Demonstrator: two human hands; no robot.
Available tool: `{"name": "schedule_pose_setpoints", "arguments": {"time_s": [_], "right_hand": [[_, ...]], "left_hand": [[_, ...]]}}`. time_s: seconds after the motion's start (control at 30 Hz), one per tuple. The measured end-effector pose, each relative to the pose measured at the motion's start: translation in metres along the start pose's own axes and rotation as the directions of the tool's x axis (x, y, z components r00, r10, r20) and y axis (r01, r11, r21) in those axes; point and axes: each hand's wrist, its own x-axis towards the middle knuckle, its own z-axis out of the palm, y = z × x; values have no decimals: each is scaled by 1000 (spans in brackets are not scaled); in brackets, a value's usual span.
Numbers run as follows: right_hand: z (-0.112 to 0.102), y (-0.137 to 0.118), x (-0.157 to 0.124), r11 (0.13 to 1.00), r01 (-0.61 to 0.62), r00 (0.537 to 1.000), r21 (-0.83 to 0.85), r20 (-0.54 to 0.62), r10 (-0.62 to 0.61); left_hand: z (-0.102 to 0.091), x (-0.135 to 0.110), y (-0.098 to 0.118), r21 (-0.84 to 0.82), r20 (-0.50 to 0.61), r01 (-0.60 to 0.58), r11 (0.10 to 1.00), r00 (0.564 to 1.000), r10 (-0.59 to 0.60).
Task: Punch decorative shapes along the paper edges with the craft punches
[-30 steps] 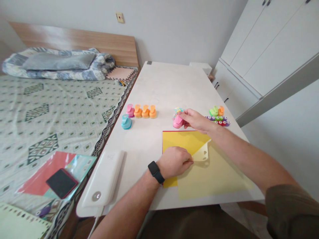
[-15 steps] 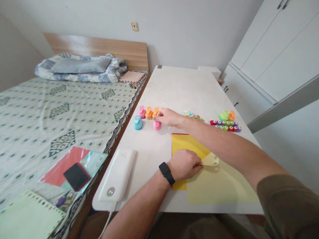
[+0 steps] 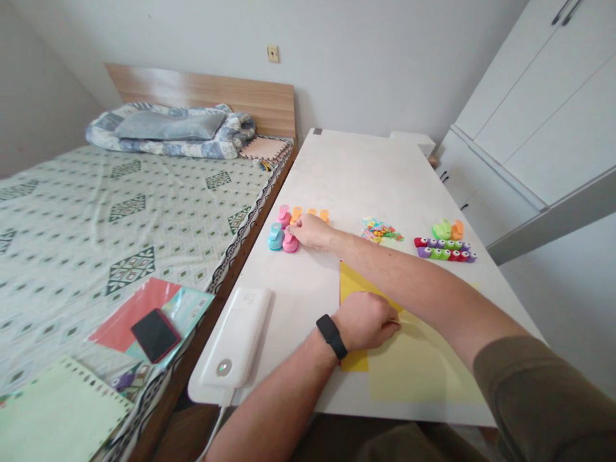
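Note:
My right hand [image 3: 312, 231] reaches across to the left side of the table, its fingers closed on a pink craft punch [image 3: 290, 243]. That punch stands on the tabletop right beside a blue craft punch [image 3: 276, 237]. Behind them are another pink punch [image 3: 283, 216] and several orange punches [image 3: 296, 214], partly covered by the hand. My left hand [image 3: 368, 321], with a black watch at the wrist, pinches a pale yellow piece of paper [image 3: 407, 319], mostly hidden behind my right forearm. Beneath it lie a deep yellow sheet [image 3: 355, 277] and a pale yellow sheet [image 3: 414, 375].
A white power bank [image 3: 240, 337] with a cable lies at the table's left front. Colourful paper cutouts [image 3: 380, 231] are heaped mid-table. Rows of small punches [image 3: 445, 250] and a green punch [image 3: 441, 229] stand right. On the bed beside the table lies a phone [image 3: 155, 335].
My right hand has moved left with the pink punch, which now stands close against the blue one. The left hand stays over the sheets. The view has shifted slightly.

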Motion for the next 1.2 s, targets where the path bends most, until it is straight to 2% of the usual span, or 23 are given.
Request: {"name": "schedule_pose_setpoints", "arguments": {"time_s": [0.2,0.47,0.6,0.7,0.83,0.9,0.97,1.03,1.1,1.13,1.2], "right_hand": [[-4,1,-14,997,15,999,-70,-35,-17],[-9,4,-27,995,56,997,-80,54,-52],[-28,7,-33,989,105,993,-103,63,-99],[-55,19,-43,986,134,990,-102,-20,-136],[-109,59,-62,991,69,979,-114,-186,-89],[-141,91,-71,986,-21,959,-168,-283,-28],[-174,128,-79,953,-178,918,-244,-389,71],[-205,169,-88,882,-342,862,-324,-482,158],[-230,207,-98,763,-500,816,-410,-518,256],[-239,224,-103,698,-547,808,-462,-508,297],[-251,251,-114,654,-581,798,-485,-500,338]], "left_hand": [[-3,0,2,8,11,21,1000,1000,-21],[-3,1,1,-6,27,24,1000,999,-24],[-2,2,1,-12,39,18,1000,999,-17],[-1,2,1,4,28,35,999,999,-35],[-2,4,2,11,-5,102,995,995,-102],[-3,4,3,-9,-21,136,991,990,-136],[-4,5,4,-32,-35,182,983,983,-183],[-5,6,5,-63,-49,238,969,969,-241],[-7,6,6,-111,-68,291,950,952,-299],[-7,6,6,-143,-77,309,940,944,-322],[-8,6,7,-221,-86,326,919,932,-351]]}}
